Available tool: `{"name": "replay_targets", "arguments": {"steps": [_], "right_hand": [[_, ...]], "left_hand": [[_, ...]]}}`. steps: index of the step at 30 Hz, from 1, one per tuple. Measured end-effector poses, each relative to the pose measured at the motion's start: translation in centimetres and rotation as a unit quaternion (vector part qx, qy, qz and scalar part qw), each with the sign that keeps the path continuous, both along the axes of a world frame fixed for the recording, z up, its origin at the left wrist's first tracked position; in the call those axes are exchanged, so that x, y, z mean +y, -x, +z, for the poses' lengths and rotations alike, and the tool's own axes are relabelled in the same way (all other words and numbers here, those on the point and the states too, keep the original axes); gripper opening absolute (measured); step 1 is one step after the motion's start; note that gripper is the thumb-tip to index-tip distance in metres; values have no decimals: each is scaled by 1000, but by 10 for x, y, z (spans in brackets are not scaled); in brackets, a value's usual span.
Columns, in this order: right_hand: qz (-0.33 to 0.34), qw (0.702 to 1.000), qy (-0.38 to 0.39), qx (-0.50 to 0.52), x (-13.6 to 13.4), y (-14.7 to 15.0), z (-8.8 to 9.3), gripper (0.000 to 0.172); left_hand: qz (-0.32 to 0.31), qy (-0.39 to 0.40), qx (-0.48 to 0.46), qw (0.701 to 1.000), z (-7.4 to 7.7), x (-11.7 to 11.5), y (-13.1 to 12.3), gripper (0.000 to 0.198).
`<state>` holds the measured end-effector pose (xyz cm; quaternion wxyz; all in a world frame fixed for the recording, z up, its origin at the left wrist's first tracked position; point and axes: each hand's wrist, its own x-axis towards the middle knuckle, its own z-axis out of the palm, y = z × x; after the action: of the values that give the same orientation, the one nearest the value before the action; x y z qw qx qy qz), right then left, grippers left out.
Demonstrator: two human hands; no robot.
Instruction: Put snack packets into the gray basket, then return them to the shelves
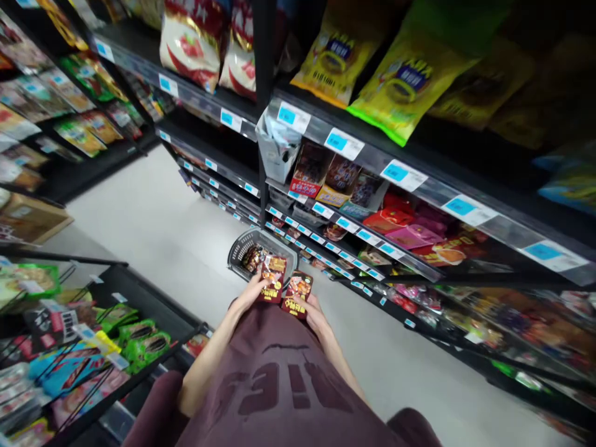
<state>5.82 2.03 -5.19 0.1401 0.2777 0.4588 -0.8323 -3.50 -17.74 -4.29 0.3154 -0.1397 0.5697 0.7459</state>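
My left hand (pixel 252 290) grips a dark red-brown snack packet (pixel 274 273) with yellow lettering and a food picture, its thumb across the front. A similar snack packet (pixel 299 285) is in my right hand (pixel 316 316), its fingers around the right edge. Both packets are held side by side in front of my body, faces up, and their lower edges lie close together. Beneath and beyond them stands a grey shopping basket (pixel 236 251) on the floor, partly hidden by the packets. Several small dark packages (pixel 253 258) lie inside it.
A tall black shelf with price tags (pixel 344 143) runs along the right, holding yellow snack bags (pixel 400 74) and red-and-white bags (pixel 190 46). At the lower left, a rack carries green packets (pixel 145 344). A cardboard box (pixel 28 217) stands at the left. Pale floor (pixel 186 211) lies between.
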Motion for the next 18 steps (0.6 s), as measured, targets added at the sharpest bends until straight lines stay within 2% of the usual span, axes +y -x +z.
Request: {"name": "replay_targets", "arguments": {"steps": [5, 10, 13, 18], "right_hand": [[-40, 999, 3, -28, -14, 14, -1, 45], [-122, 991, 24, -40, -17, 36, 4, 39], [-120, 992, 24, -27, -18, 42, 6, 37], [-92, 995, -3, -40, -16, 50, 9, 40]], "left_hand": [[21, -2, 3, 1000, -22, -27, 6, 55], [-12, 1, 32, 999, -28, -29, 13, 50], [-23, -3, 43, 999, -29, -24, 19, 49], [-8, -32, 46, 998, -36, -16, 25, 56]]}}
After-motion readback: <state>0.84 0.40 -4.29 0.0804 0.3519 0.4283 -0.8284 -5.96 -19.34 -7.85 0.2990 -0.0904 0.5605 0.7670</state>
